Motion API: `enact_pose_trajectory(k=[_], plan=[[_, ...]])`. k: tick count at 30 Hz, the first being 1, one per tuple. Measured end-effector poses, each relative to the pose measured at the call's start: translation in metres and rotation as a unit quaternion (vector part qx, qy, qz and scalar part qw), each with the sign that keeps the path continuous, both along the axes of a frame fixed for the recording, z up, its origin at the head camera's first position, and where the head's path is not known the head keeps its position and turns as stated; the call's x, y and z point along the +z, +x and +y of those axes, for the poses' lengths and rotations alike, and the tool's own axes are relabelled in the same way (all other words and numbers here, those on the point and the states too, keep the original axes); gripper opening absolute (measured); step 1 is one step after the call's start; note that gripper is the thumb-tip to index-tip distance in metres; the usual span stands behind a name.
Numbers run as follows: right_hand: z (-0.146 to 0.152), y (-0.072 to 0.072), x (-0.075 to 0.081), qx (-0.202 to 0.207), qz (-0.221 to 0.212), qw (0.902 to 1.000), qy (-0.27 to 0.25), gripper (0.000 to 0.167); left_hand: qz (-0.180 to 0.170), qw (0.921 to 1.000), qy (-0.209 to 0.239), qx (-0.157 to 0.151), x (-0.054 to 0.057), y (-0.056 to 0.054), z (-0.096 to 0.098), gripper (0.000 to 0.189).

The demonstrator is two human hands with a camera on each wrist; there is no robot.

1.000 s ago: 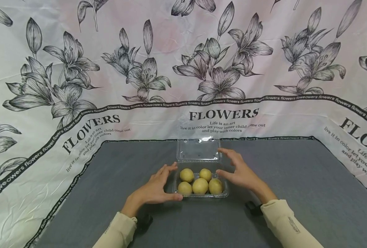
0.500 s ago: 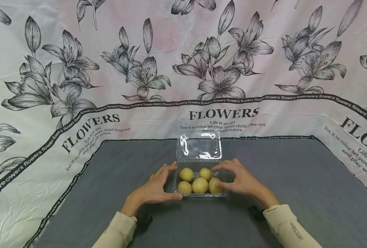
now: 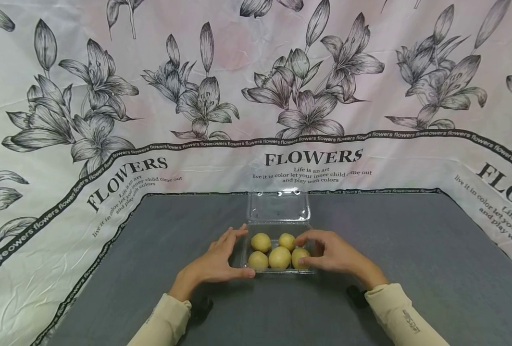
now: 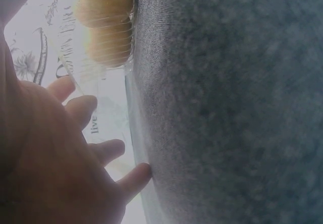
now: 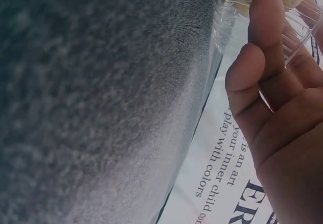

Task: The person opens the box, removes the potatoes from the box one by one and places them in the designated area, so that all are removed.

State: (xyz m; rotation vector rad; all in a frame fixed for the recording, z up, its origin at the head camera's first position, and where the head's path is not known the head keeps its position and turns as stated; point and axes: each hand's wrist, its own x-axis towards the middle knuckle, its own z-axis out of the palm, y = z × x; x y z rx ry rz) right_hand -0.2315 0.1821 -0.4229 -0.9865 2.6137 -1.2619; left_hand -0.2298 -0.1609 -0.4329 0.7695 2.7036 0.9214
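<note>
A hinged clear plastic box (image 3: 279, 272) holds several round yellow fruits (image 3: 279, 258), arranged in two rows. Its lid (image 3: 278, 206) leans back behind it. My left hand (image 3: 214, 263) lies along the left side, thumb at the front corner and spread fingers near the back one. In the left wrist view those fingers (image 4: 108, 151) stand apart, with nothing between them. Over the right end, my right hand (image 3: 335, 252) curls its thumb and index finger about the front right fruit (image 3: 299, 257). Its other fingers (image 5: 246, 67) bend beside the box wall in the right wrist view.
The box stands on a grey cloth-covered table (image 3: 195, 211). Behind it hangs a white curtain (image 3: 221, 163) printed with lilies and lettering. Dark straps (image 3: 357, 295) show at both wrists.
My right hand has come down and inward from beside the lid to the front right fruit, its fingers closing in. The lid rose, then tilted back again. My left hand has stayed put.
</note>
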Motion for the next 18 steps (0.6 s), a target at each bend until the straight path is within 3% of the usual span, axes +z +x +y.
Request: enact_pose_trajectory(k=[10, 18], plan=[[-0.0035, -0.0033, 0.003, 0.021, -0.03, 0.9991, 0.021, 0.037, -0.009, 0.9999, -0.006, 0.009, 0.0005, 0.0005, 0.0006, 0.105], [-0.0048, -0.0064, 0.0062, 0.034, -0.04, 0.9972, 0.052, 0.034, -0.022, 0.9997, 0.002, -0.011, -0.0016, -0.0016, -0.0006, 0.105]])
